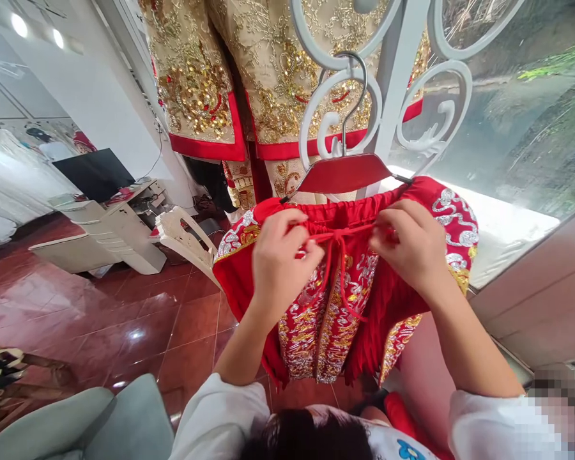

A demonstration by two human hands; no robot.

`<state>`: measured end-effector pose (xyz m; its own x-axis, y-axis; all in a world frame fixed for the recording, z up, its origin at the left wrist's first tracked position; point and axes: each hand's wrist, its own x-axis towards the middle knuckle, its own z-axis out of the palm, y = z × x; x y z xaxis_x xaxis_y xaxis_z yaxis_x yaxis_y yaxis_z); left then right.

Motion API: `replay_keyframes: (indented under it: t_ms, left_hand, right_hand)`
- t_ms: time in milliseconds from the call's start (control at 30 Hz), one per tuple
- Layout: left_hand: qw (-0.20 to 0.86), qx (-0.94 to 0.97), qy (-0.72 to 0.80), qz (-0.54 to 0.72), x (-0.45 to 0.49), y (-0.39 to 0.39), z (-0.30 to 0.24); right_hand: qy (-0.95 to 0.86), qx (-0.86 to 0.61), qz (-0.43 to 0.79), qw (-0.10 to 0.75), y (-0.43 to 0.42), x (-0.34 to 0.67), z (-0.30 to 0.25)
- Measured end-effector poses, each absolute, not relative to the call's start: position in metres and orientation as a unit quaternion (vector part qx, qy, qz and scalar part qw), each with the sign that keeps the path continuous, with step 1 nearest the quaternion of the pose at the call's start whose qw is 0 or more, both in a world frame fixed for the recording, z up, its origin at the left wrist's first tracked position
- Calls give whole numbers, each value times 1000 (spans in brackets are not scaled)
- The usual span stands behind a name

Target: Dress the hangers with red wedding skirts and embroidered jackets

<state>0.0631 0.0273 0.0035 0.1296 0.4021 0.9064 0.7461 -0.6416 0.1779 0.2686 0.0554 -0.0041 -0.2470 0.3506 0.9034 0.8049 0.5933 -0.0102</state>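
Note:
A red skirt (306, 338) with gold and silver embroidery hangs by its gathered waistband from a dark red hanger (342, 174). At the front of the waistband a thin red drawstring (338, 237) is looped and knotted, its loose ends dangling over the embroidery. My left hand (280, 259) is closed at the left of the knot, fingers pinched on the drawstring. To the right of the knot, my right hand (409, 246) is curled closed against the waistband, with the drawstring running into its fingers. The fingertips of both hands are partly hidden.
The hanger's hook loops over white scroll ironwork (311, 121) by a window. Behind hang gold-sequinned garments (278, 76) with red hems. A cream chair (186, 239) stands left of the skirt, and a desk with a dark monitor (94, 176) farther back. A grey-green chair (124, 418) is at lower left.

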Motion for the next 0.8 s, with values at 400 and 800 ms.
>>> replay_keyframes:
  t_ms: [400,800]
  left_hand:
    - [-244,-652,-326,-640,74,22,-6]
    - [-158,-734,-346,-563,50,35,18]
  right_hand:
    - [-591,-289,398,640,28,255,-26]
    - [-558,-350,356,663,32,268,-29]
